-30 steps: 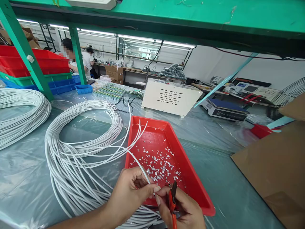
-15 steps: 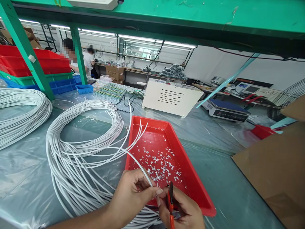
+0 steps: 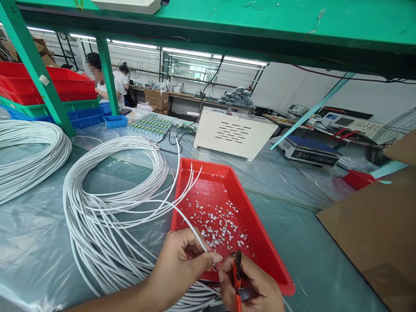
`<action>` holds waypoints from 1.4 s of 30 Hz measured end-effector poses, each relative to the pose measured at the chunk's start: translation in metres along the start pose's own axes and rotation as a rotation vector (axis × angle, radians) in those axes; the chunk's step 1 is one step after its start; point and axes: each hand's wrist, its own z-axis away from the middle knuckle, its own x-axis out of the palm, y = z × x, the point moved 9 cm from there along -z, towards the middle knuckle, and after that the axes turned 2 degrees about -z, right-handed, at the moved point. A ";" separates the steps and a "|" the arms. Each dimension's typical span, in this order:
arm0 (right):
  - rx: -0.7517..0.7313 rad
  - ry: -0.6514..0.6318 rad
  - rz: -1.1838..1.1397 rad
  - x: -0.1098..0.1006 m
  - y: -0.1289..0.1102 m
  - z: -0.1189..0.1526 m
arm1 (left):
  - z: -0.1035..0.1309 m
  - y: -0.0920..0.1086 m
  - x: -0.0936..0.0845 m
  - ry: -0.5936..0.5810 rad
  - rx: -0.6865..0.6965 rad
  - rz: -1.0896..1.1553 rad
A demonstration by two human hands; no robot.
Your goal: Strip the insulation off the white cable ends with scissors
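Observation:
My left hand [image 3: 186, 266] pinches a white cable [image 3: 188, 222] close to its end, over the near edge of a red tray [image 3: 260, 234]. Just to its right, my right hand [image 3: 251, 284] is wrapped round orange-handled pliers [image 3: 237, 281], their dark jaws pointing up. The right thumb and forefinger are beside the cable end; whether they hold anything small is unclear. Silvery scraps [image 3: 217, 227] are scattered over the tray's bottom. A large coil of white cable [image 3: 94, 208] lies left of the tray, with several cable ends reaching over it.
Another cable coil [image 3: 35, 156] lies far left, near stacked bins [image 3: 48, 86]. Behind the tray stands a cream metal box [image 3: 234, 132], with a scale [image 3: 308, 149] to its right. Cardboard [image 3: 373, 234] borders the right. A green shelf [image 3: 260, 26] spans above; two people sit in the background.
My right hand has moved slightly right with the pliers, opening a small gap from my left fingertips. The left hand has barely moved and still pinches the cable.

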 end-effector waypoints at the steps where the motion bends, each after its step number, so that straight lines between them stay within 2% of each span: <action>1: 0.010 0.010 -0.003 -0.003 0.001 -0.002 | 0.000 0.000 -0.001 0.008 -0.003 0.012; 7: 0.008 0.088 0.168 -0.026 0.010 -0.013 | -0.005 -0.006 -0.004 0.012 -0.057 0.098; 10: -0.020 0.048 0.297 -0.028 0.012 -0.018 | -0.007 -0.009 -0.003 -0.018 -0.093 0.141; 13: -0.071 0.019 0.255 -0.027 0.005 -0.018 | -0.008 -0.013 -0.002 -0.037 -0.131 0.198; 16: -0.240 0.031 0.150 -0.028 -0.018 -0.015 | -0.010 -0.017 -0.001 -0.051 -0.171 0.251; 20: -0.494 -0.062 0.192 -0.019 -0.046 -0.007 | -0.012 -0.022 0.003 -0.072 -0.206 0.296; 23: -0.609 -0.088 0.232 -0.017 -0.055 -0.003 | -0.011 -0.024 0.008 -0.112 -0.226 0.305; 25: -0.631 -0.072 0.213 -0.019 -0.055 -0.001 | -0.010 -0.025 0.011 -0.136 -0.240 0.308; 29: -0.432 0.069 0.151 -0.033 -0.038 -0.004 | -0.005 -0.022 0.018 -0.195 -0.263 0.397; 31: -0.261 0.161 0.079 -0.040 -0.026 -0.007 | -0.002 -0.021 0.022 -0.219 -0.268 0.465; 33: -0.060 0.192 -0.055 -0.041 -0.009 -0.010 | -0.001 -0.022 0.020 -0.186 -0.252 0.484; 36: 0.256 0.115 -0.281 -0.024 0.017 -0.009 | -0.002 -0.023 0.013 -0.097 -0.214 0.448; 38: 0.410 0.051 -0.383 -0.011 0.029 -0.003 | -0.003 -0.021 0.011 -0.070 -0.194 0.421; 40: 0.481 0.000 -0.445 -0.002 0.034 0.002 | -0.004 -0.017 0.009 -0.054 -0.170 0.392; 42: 0.476 -0.038 -0.465 0.003 0.032 0.004 | -0.005 -0.014 0.009 -0.050 -0.150 0.371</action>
